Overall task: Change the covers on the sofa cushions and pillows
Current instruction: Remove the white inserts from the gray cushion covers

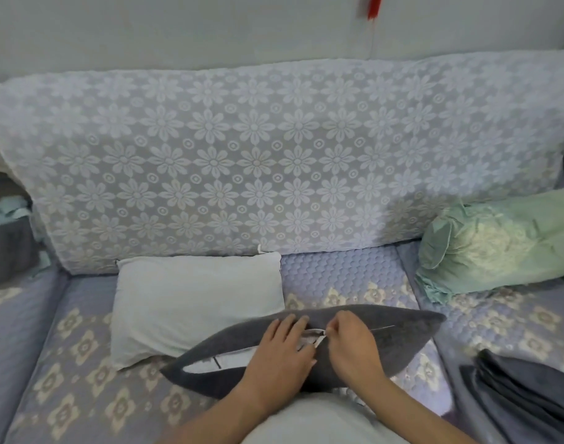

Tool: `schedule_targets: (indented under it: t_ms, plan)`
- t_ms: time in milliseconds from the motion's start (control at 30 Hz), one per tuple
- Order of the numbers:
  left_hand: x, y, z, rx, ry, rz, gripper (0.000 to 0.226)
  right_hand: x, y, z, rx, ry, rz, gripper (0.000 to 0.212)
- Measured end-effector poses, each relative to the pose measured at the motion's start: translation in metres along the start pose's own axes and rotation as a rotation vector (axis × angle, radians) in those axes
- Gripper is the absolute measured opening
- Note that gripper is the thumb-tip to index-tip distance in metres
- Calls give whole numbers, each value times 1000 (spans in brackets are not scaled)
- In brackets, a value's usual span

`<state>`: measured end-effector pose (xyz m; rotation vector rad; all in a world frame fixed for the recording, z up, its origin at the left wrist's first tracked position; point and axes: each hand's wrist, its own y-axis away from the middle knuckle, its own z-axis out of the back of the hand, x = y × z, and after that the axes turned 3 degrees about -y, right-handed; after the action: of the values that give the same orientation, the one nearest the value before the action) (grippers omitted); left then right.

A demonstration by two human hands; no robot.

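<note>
A sofa backrest (274,161) draped in pale floral lace is seen behind a quilted seat (66,363), on which a bare white pillow (191,302), a green bolster (498,245) at the right and folded grey fabric (524,389) at the lower right are laid. Nearest the camera a grey-covered pillow (402,341) is set on the seat, its zip partly undone with white inner showing. The cover beside the opening is pressed by the flat-fingered left hand (280,350), while the zip pull is pinched by the right hand (351,344), close beside it.

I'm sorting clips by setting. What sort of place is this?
Most likely a home living room: a sofa with a white floral lace backrest cover, a quilted lavender seat cover, and a bare white pillow lying beside the dark grey zippered cushion.
</note>
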<state>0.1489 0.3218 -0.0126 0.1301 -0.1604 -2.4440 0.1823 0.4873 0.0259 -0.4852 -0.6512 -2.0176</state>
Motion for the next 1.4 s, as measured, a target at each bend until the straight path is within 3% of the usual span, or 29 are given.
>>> schedule_targets:
  t_ms: [100,233,400,500,600,733,800,933,1067,1100,1267,1400]
  plan:
    - [0,-3,-3,-80,45,82,23,0,2,2,-19,24,77,13]
    - [12,-15,-4,-160,33,-77,27,1,5,-4,-44,118,216,10]
    - [10,-15,0,-246,-2,-122,26,-12,-10,5,-213,287,118,22]
    - [13,-8,0,-266,-1,-128,27,-24,-21,22,-276,287,-8,15]
    - [19,8,0,-287,24,-99,27,-43,-35,43,-352,254,-66,13]
    - [32,30,0,-297,45,-41,28,-64,-61,72,-304,214,-111,13]
    - [37,34,0,-305,73,-24,29,-59,-64,71,-313,117,-83,16]
    - [38,41,-2,-315,118,-9,28,-33,-47,48,-290,-186,-235,6]
    - [25,50,-11,-330,146,19,30,-29,-29,12,-125,-174,-315,81]
    - [21,52,-13,-327,151,31,31,-31,-27,7,-83,-169,-364,92]
    - [22,65,-15,-279,157,100,35,-56,-25,11,-62,-347,-569,93]
    - [22,65,-15,-224,149,110,38,-56,-25,8,19,-423,-570,79]
